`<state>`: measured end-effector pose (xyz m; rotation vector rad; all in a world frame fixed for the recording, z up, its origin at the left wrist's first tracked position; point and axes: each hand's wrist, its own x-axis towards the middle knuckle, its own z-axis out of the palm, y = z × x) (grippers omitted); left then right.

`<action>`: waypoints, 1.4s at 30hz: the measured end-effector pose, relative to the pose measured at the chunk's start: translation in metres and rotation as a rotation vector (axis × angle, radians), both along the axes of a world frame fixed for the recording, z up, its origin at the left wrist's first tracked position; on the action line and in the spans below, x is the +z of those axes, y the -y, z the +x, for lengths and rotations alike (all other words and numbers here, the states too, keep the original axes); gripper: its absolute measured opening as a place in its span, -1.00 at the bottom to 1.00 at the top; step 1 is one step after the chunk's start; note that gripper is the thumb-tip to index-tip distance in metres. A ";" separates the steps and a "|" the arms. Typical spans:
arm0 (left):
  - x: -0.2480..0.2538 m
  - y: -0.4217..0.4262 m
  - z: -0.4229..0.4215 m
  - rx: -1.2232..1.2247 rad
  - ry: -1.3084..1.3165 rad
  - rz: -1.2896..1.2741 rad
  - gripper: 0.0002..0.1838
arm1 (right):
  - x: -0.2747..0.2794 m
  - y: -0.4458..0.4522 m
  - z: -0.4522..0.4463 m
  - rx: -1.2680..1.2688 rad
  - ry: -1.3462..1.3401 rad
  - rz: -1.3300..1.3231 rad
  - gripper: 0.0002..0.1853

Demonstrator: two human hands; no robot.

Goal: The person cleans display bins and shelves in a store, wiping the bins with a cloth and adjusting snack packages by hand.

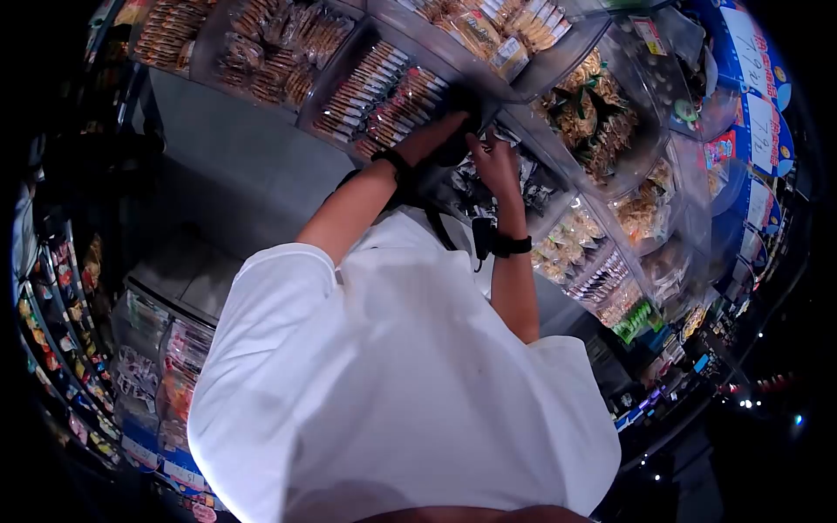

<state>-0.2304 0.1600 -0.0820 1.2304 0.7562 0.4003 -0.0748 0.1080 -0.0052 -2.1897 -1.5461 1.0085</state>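
My left hand (441, 138) reaches to the corner between two clear bins, beside a dark area whose contents I cannot make out; its fingertips are lost in shadow. Just to its right, my right hand (496, 164) is closed with the fingers bent, over a bin of small dark-and-silver wrapped packets (542, 185). What its fingers hold, if anything, is too small to tell. Left of my left hand, a bin holds rows of slim wrapped snacks (366, 87). Black bands circle both wrists, and a small dark device sits by the right one.
More clear bins stand around: brown packaged snacks (275, 52) at the top, bagged snacks with dark green ribbons (595, 113) at right, pale packets (571, 240) below them. Blue price cards (760, 131) line the right edge. Other shelves (65, 322) rise at left.
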 end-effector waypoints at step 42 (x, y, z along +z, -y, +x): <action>0.024 0.043 -0.037 0.137 -0.096 -0.727 -0.37 | 0.001 0.015 -0.014 0.011 0.157 -0.002 -0.32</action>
